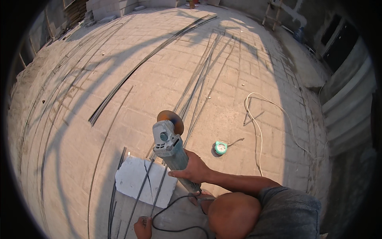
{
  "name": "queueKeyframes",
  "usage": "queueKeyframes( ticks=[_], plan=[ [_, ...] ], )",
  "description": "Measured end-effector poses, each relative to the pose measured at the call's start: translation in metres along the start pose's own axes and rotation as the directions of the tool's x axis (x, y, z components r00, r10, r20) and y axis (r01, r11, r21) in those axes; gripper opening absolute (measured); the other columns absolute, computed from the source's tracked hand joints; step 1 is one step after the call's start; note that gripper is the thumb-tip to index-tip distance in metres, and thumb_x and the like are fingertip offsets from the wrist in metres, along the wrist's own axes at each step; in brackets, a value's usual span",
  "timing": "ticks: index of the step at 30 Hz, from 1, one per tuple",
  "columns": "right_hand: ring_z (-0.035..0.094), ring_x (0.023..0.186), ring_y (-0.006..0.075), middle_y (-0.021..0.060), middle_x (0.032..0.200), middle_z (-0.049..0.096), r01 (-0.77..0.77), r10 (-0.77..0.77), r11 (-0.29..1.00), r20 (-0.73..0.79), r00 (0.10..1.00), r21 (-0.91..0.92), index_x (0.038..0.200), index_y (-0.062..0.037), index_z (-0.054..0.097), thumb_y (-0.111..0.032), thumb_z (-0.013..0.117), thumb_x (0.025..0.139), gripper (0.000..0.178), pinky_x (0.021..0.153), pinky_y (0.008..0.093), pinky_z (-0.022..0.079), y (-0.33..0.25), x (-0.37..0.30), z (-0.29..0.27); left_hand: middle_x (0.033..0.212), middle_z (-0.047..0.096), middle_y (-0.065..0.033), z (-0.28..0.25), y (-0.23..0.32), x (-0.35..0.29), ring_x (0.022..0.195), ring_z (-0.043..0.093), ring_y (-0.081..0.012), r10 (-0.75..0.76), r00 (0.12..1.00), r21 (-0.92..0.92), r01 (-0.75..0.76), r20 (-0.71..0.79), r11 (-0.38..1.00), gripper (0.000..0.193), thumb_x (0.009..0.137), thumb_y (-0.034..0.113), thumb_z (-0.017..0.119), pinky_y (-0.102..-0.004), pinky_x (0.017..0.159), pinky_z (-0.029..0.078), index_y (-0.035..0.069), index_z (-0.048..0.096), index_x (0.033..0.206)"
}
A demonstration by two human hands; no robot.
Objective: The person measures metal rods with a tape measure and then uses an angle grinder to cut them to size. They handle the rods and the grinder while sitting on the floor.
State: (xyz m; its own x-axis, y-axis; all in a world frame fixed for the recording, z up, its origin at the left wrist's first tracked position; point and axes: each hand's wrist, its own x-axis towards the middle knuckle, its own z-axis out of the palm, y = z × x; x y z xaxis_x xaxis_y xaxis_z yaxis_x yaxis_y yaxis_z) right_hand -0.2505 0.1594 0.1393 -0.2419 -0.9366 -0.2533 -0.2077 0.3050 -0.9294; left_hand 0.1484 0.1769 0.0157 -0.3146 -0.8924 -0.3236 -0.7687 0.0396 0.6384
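Observation:
My right hand (193, 168) is wrapped round the body of a grey-green angle grinder (163, 137), its disc (171, 120) pointing away from me. The disc sits above the near ends of a bundle of thin steel rods (197, 87); I cannot tell if it touches them. At the lower edge my left hand (143, 228) is closed round a steel rod (159, 187) that lies across a cracked white block (129, 175). A second rod crosses the block beside it. The grinder's black cord (175, 230) loops between the left hand and my bare knee (234, 215).
A green tape measure (220, 147) lies right of the grinder. Beyond it a pale cable (260, 135) curls near a bent rod piece (252, 118). Another long rod bundle (147, 59) runs across the paved floor at left. A wooden ladder (272, 16) stands far right.

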Motion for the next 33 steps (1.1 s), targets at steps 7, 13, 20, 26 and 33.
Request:
queueKeyframes(
  ticks=[7, 13, 20, 26, 33],
  plan=[
    [0.067, 0.116, 0.0321, 0.0215, 0.125, 0.067, 0.022, -0.022, 1.0, 0.018, 1.0, 0.017, 0.137, 0.0001, 0.055, -0.04, 0.087, 0.074, 0.081, 0.103, 0.0423, 0.05, 0.01, 0.003, 0.005, 0.108, 0.07, -0.0327, -0.009, -0.007, -0.007, 0.105, 0.066, -0.0483, -0.038, 0.985, 0.031, 0.033, 0.168, 0.999, 0.036, 0.106, 0.028, 0.056, -0.0522, 0.095, 0.049, -0.004, 0.072, 0.112],
    [0.066, 0.117, 0.0326, 0.0217, 0.125, 0.068, 0.031, -0.031, 1.0, 0.022, 0.999, 0.001, 0.138, 0.0005, 0.055, -0.038, 0.087, 0.075, 0.079, 0.103, 0.0424, 0.05, 0.007, 0.003, 0.0, 0.073, 0.07, -0.0197, 0.019, -0.007, 0.016, 0.064, 0.065, -0.0194, 0.08, 0.995, -0.133, -0.088, -0.063, 0.987, 0.025, 0.099, 0.014, 0.065, -0.0358, 0.062, 0.048, -0.009, 0.073, 0.09],
    [0.067, 0.118, 0.0331, 0.0215, 0.125, 0.068, -0.002, 0.002, 0.997, 0.002, 1.0, -0.075, 0.139, 0.0006, 0.054, -0.037, 0.087, 0.076, 0.08, 0.103, 0.0435, 0.051, 0.004, 0.007, -0.008, 0.074, 0.071, -0.0189, 0.013, 0.018, 0.029, 0.065, 0.065, -0.0195, -0.029, 0.999, -0.086, 0.028, -0.02, 0.996, 0.026, 0.1, 0.015, 0.065, -0.036, 0.063, 0.049, -0.008, 0.075, 0.092],
    [0.071, 0.099, 0.0309, 0.0173, 0.11, 0.071, -0.072, 0.064, 0.987, -0.059, 0.996, -0.142, 0.125, 0.001, 0.059, -0.031, 0.086, 0.074, 0.065, 0.09, 0.0422, 0.057, 0.023, 0.013, -0.015, 0.076, 0.07, -0.022, 0.008, 0.004, 0.037, 0.062, 0.067, -0.0266, 0.037, 0.995, -0.171, -0.052, -0.089, 0.984, 0.029, 0.098, 0.025, 0.071, -0.0374, 0.062, 0.049, -0.004, 0.075, 0.096],
    [0.074, 0.092, 0.0317, 0.0193, 0.104, 0.074, -0.15, 0.108, 0.886, -0.119, 0.987, -0.439, 0.121, -0.0007, 0.06, -0.029, 0.086, 0.072, 0.062, 0.085, 0.0428, 0.058, 0.056, 0.006, -0.004, 0.075, 0.068, -0.0235, 0.008, 0.008, 0.03, 0.064, 0.065, -0.0352, 0.016, 0.996, -0.138, -0.027, -0.086, 0.99, 0.03, 0.098, 0.027, 0.071, -0.0399, 0.064, 0.049, -0.002, 0.076, 0.095]
  ],
)
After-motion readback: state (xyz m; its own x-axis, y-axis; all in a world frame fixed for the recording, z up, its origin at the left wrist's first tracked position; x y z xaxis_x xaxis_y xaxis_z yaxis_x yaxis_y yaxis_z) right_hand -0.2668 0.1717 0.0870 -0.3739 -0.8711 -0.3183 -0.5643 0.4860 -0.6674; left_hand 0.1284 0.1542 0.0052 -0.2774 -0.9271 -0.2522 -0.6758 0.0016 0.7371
